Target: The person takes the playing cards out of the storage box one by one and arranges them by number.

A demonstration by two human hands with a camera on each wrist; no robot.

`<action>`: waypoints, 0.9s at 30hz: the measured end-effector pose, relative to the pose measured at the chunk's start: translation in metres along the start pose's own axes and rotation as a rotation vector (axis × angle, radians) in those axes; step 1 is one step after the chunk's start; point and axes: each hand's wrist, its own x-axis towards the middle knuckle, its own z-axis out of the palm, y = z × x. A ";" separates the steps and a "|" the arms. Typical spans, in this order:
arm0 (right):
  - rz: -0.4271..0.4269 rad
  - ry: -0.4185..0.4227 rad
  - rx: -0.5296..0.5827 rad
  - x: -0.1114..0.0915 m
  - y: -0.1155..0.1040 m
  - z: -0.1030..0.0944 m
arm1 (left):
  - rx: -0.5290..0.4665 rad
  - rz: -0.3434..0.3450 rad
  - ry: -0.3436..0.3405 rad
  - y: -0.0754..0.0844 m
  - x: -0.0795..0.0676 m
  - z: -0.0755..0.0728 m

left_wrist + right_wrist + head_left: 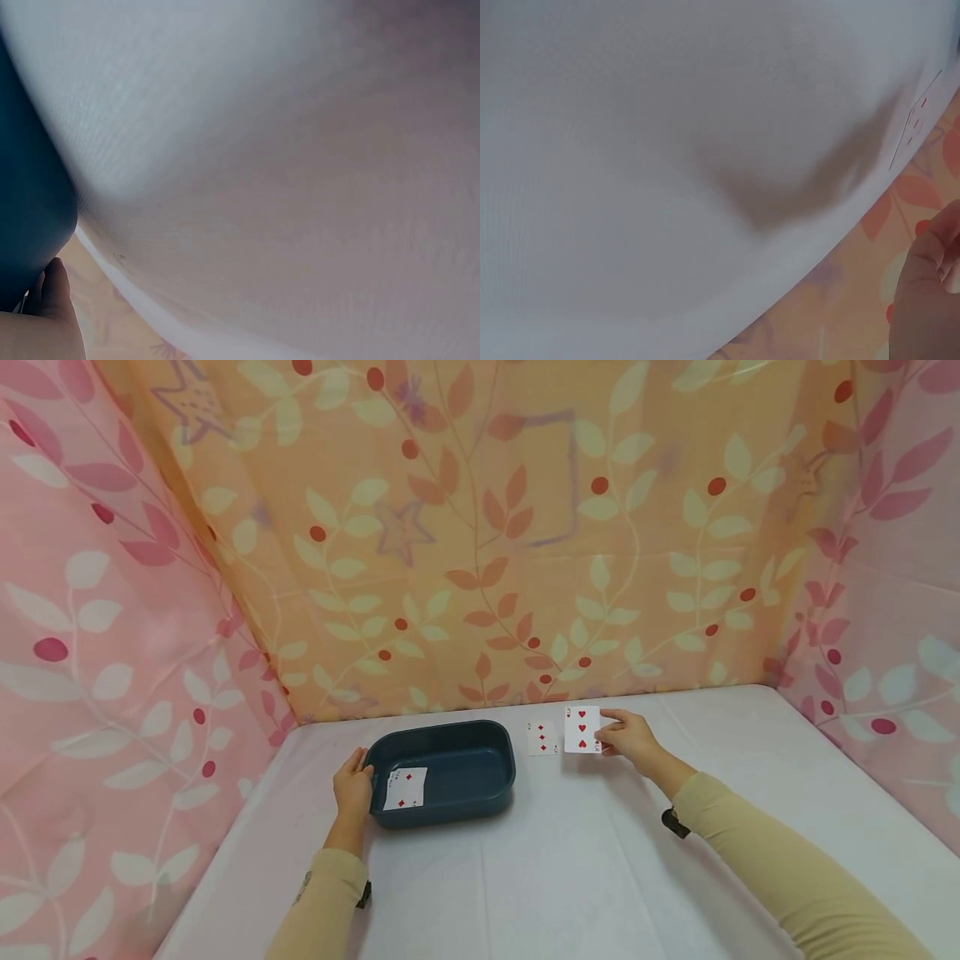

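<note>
A dark blue rectangular tub (450,810) stands on the table, and my left hand (352,783) grips its left rim. Inside, against the left end, lies a two of diamonds (412,790), with the edge of another card showing beneath it. My right hand (630,739) pinches a three of hearts (573,732) by its right edge, its face toward the head camera. Just left of that card, a three of diamonds (534,740) lies face up on the table. In the right wrist view the hand (922,300) shows only partly, and the held card is out of sight.
White cloth covers the table (540,877). A patterned orange fabric wall (480,527) rises along its back edge, with pink fabric walls (97,652) at both sides. A shadow (795,199) falls on the cloth in the right wrist view.
</note>
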 end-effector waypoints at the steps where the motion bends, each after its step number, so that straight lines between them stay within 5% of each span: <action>1: 0.004 0.001 -0.003 0.000 0.001 -0.001 | 0.000 0.000 -0.001 0.000 0.000 0.000; 27: 0.113 0.095 -0.081 0.013 0.016 -0.019 | -0.007 -0.017 0.001 0.006 -0.006 0.001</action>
